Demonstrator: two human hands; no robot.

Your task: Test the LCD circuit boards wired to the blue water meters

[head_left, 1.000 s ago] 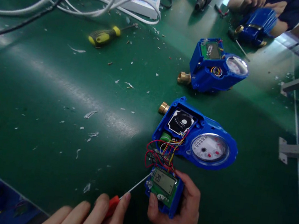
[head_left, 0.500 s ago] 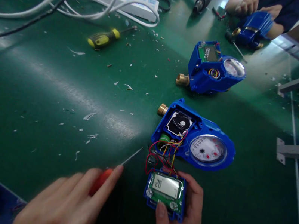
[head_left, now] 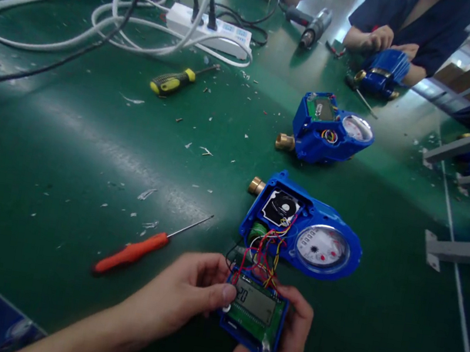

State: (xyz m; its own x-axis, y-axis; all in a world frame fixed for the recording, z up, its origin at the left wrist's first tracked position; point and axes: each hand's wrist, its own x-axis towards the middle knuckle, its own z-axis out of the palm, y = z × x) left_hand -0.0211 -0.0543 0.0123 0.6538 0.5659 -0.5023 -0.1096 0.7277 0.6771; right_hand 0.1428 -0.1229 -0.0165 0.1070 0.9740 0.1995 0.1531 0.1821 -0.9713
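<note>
Display module (head_left: 253,317) now in both hands (head_left: 186,294) (head_left: 292,347)

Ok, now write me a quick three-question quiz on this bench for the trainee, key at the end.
1. True or false: the orange screwdriver lies on the green table, out of both hands.

2. What are the left hand and right hand both holding?
A) the power strip
B) the display module
C) the yellow-and-black screwdriver

3. Fill in the missing word: the display module is linked to the nearer blue meter by coloured ____.

Key: 1. True. 2. B. 3. Wires.
</note>
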